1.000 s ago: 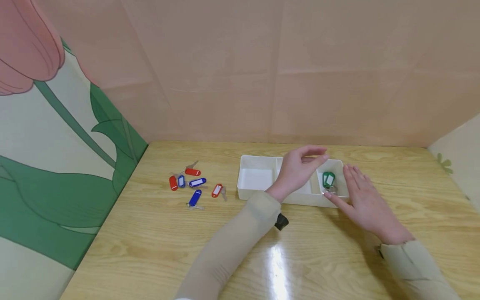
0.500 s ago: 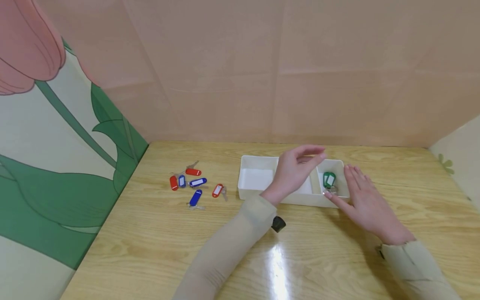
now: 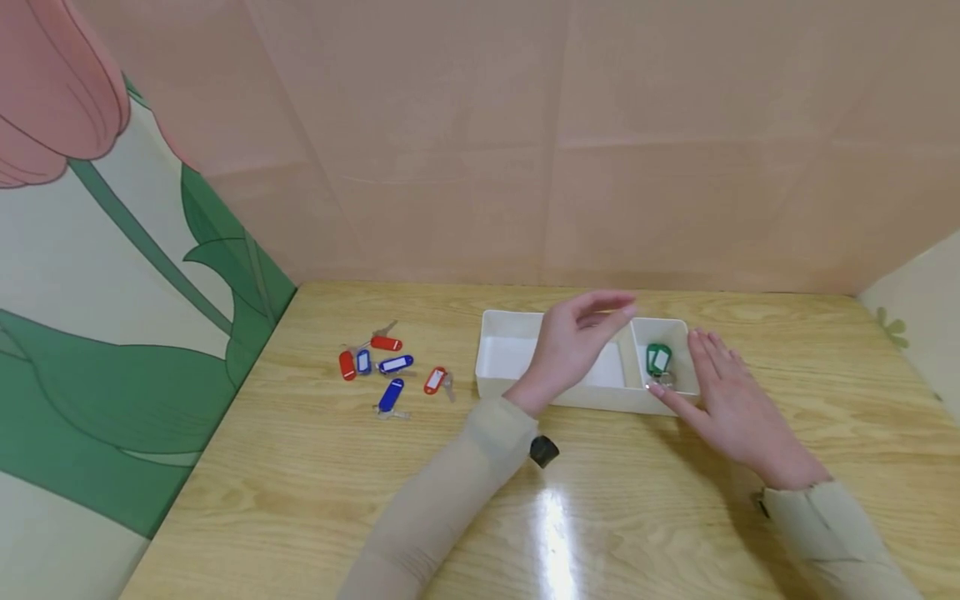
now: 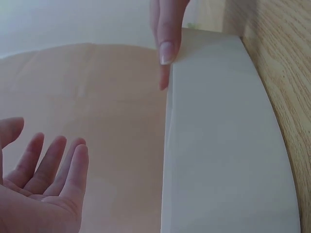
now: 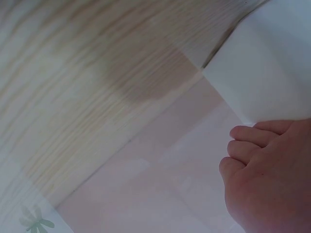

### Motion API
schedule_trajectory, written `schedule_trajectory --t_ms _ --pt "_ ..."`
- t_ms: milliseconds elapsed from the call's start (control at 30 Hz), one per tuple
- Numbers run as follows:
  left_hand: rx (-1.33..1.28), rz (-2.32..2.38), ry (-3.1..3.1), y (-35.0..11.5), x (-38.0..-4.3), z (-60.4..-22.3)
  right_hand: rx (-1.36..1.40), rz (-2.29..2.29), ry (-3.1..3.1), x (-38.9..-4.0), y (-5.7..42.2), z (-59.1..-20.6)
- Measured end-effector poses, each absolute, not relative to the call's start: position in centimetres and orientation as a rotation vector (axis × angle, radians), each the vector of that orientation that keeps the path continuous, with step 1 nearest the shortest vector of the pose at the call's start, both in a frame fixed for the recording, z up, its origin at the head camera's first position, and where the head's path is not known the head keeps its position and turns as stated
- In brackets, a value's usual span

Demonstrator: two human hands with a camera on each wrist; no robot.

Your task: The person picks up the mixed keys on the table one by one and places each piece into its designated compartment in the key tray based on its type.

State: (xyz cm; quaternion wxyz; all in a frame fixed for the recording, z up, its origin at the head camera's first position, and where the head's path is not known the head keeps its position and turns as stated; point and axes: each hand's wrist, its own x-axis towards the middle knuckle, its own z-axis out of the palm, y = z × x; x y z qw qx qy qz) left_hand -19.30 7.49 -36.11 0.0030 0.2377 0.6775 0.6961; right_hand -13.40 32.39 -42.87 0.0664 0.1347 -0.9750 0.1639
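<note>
A white tray with three compartments stands on the wooden table. My left hand hovers over its middle part with loosely bent fingers and nothing in them; the left wrist view shows this hand apart from the tray wall. At the tray's right end rests my right hand, thumb at the front rim and straight fingers along the outer side. The right wrist view has those fingers against the white wall. Green key tags with metal rings lie in the right compartment.
Left of the tray lie several keys with tags: a red tag nearest it, a blue tag, another blue tag, and more red and blue ones behind. A pinkish backdrop rises behind the table.
My left hand has drifted left over the tray, away from the right compartment, uncovering more of the middle one. The right hand and the key tags have stayed put.
</note>
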Motion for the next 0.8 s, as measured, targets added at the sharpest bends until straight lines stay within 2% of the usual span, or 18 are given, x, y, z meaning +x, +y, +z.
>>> schedule_trajectory --t_ms 800 --pt "0.697 2.260 2.111 4.3 -19.3 -36.2 0.391 0.503 -2.959 -13.4 32.4 -42.4"
